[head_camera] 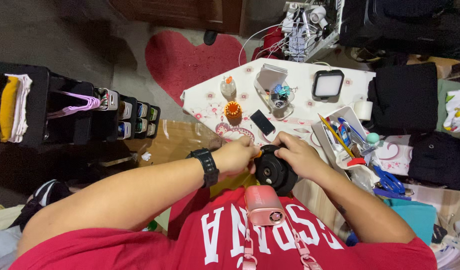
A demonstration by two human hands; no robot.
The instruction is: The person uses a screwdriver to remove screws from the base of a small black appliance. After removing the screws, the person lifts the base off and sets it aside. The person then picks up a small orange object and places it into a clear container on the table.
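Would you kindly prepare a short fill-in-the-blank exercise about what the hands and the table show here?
1. Both hands hold a round ____ device.
2. The left hand has a black ____ on its wrist.
3. The rug on the floor is shaped like a ____.
4. The scissors beside the white tray have ____ handles.

Missing words: black; watch; heart; blue

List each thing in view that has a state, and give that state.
Left hand: closed on a small orange-tipped tool at the round black device.
Right hand: gripping the round black device, which rests at the table edge.
Light panel: lying flat, unlit.
White tray: full of pens and tools.
Blue scissors: lying flat.
Tape roll: on the table.
Pink fan: hanging from the neck.
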